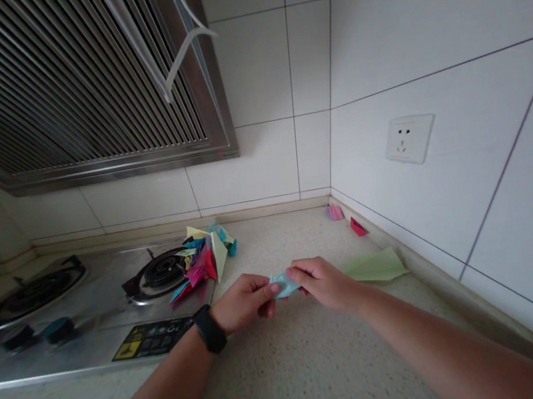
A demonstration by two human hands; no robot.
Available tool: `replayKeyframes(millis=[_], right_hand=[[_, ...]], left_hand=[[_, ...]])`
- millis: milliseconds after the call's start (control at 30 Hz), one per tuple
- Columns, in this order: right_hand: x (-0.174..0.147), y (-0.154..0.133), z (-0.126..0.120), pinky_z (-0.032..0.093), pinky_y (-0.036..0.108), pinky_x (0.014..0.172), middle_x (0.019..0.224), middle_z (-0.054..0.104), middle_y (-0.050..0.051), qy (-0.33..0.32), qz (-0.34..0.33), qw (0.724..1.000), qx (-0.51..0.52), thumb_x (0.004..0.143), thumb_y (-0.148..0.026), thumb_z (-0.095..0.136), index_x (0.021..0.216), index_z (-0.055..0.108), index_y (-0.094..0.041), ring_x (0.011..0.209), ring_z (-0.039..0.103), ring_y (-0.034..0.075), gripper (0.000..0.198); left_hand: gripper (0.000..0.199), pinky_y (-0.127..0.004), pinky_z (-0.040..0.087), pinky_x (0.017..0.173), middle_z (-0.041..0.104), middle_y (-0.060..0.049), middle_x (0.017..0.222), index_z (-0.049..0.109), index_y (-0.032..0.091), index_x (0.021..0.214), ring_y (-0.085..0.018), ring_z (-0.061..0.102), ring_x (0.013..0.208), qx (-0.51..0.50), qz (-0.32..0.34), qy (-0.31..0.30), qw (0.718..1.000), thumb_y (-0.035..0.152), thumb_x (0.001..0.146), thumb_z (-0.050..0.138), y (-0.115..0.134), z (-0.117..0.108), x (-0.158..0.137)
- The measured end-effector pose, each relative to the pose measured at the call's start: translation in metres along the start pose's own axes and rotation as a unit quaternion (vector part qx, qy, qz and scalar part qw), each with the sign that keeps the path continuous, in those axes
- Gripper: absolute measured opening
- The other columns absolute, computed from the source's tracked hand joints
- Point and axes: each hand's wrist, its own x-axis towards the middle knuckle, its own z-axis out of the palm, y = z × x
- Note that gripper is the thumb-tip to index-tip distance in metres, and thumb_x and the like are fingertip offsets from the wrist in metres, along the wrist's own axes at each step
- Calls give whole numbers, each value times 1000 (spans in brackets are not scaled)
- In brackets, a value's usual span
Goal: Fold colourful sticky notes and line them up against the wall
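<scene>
A small folded piece of light blue paper (285,285) is held above the countertop between both hands. My left hand (248,300), with a black watch on its wrist, pinches the paper's left end. Its right end is gripped by the thumb and fingers of my right hand (320,280). Part of the paper is hidden under the fingertips. Behind my right hand, a sheet of pale green paper (377,265) lies on the counter.
A pile of colourful folded papers (205,258) overlaps the edge of the gas stove (90,335). Small pink paper (336,211) and red paper (358,227) pieces lie by the right wall. A range hood (90,173) hangs above, and a socket (410,139) is on the wall.
</scene>
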Motion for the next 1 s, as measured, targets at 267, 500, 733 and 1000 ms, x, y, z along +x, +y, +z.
replayKeyframes(millis=[267,500,733,1000], right_hand=[[-1,4,-8,31,22,52,58,55,-2,0,13,998,-57,94,-43,41,67,51,-17,53,48,9,38],[1,10,-7,31,22,53,59,52,-3,0,6,993,-117,93,-40,44,72,53,-18,54,46,9,32],[-4,4,-12,42,23,61,98,58,5,63,-81,984,-147,83,-27,59,100,48,-21,76,55,14,21],[-2,-3,-14,44,30,84,107,59,4,12,-158,961,-225,77,-20,65,94,55,-23,98,56,18,20]], left_hand=[[43,-19,34,49,55,1,60,58,13,73,-8,45,51,67,-14,57,996,52,88,47,0,-1,3],[40,-20,36,49,55,1,61,58,14,75,-9,47,52,105,-21,106,989,50,88,46,3,-4,3],[37,-19,36,49,54,2,60,56,15,73,-9,46,52,112,-16,128,985,47,88,47,4,-5,3],[41,-20,35,48,54,2,59,56,16,73,-9,47,51,104,-22,103,989,52,89,43,-1,-3,4]])
